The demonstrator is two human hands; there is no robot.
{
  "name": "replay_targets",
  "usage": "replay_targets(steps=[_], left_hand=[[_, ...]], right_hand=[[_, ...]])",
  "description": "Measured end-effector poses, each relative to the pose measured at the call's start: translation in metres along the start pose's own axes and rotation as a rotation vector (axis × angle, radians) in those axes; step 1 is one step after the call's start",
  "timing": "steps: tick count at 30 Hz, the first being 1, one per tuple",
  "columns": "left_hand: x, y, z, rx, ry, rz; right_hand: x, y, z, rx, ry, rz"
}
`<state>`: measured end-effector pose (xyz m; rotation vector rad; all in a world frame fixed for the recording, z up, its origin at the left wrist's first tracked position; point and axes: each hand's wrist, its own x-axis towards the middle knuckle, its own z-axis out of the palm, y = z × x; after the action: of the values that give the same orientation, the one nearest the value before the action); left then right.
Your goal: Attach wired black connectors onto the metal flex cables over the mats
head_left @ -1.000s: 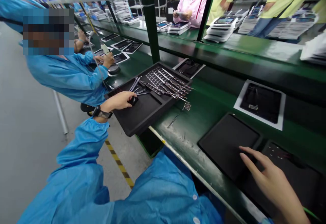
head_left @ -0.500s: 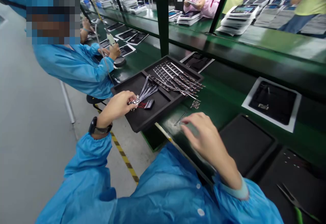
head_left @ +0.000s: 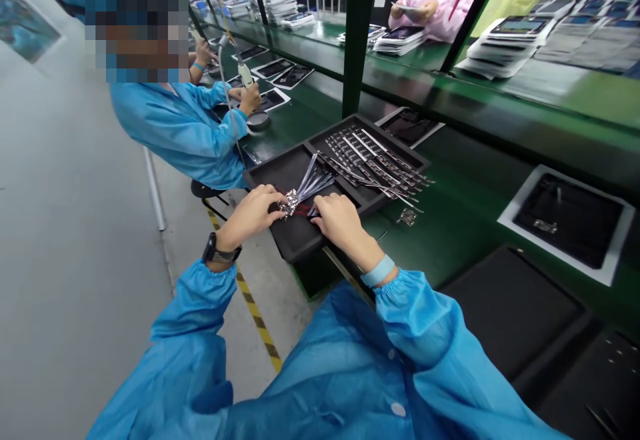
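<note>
Over the near left part of a black divided tray (head_left: 295, 248), my left hand (head_left: 253, 217) pinches the metal ends of a bundle of flat flex cables (head_left: 313, 183). The silvery strips fan out toward the tray's divider. My right hand (head_left: 343, 222) is closed on a small black block with white stripes (head_left: 313, 211), most of which its fingers hide. Thin red wires (head_left: 301, 211) run between that block and the metal ends. In the tray's far compartment, several dark and white component strips (head_left: 373, 157) lie side by side, some overhanging the edge.
Small metal parts (head_left: 407, 217) lie on the green bench (head_left: 435, 207). A tablet-like panel (head_left: 570, 217) on white backing sits at right, near black trays (head_left: 517, 307). To the left, a co-worker in a blue smock (head_left: 175, 127) holds a corded tool (head_left: 245, 75).
My right hand has moved left from above the bench to the tray and closed on the striped block. My left hand stays at the cables' metal ends. The view has shifted left.
</note>
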<state>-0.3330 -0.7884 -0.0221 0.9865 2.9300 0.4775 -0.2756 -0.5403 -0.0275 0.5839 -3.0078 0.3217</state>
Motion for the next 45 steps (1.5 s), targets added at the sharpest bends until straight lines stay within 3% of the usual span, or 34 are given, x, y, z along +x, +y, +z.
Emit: replay_targets(steps=[6, 15, 20, 27, 34, 38, 45], left_hand=[[0.004, 0.003, -0.002, -0.052, -0.045, 0.06], [0.003, 0.005, -0.012, -0.14, -0.042, 0.17], [0.0, 0.007, -0.021, -0.088, 0.024, 0.144], [-0.002, 0.007, -0.018, -0.1, 0.076, 0.072], [-0.008, -0.001, -0.009, -0.093, 0.024, 0.036], [0.003, -0.01, -0.005, -0.106, 0.069, 0.023], [0.038, -0.018, 0.009, -0.088, -0.002, 0.011]], right_hand=[[-0.003, -0.002, -0.006, 0.075, -0.061, 0.006], [-0.01, 0.007, 0.004, 0.325, -0.003, 0.026], [-0.012, 0.006, 0.005, 0.385, 0.015, 0.05], [-0.016, -0.006, -0.002, 0.342, -0.028, 0.035], [-0.017, -0.01, -0.006, 0.207, -0.03, 0.042], [-0.009, -0.002, -0.007, 0.229, 0.097, 0.125], [0.004, 0.01, 0.009, 0.273, 0.119, 0.236]])
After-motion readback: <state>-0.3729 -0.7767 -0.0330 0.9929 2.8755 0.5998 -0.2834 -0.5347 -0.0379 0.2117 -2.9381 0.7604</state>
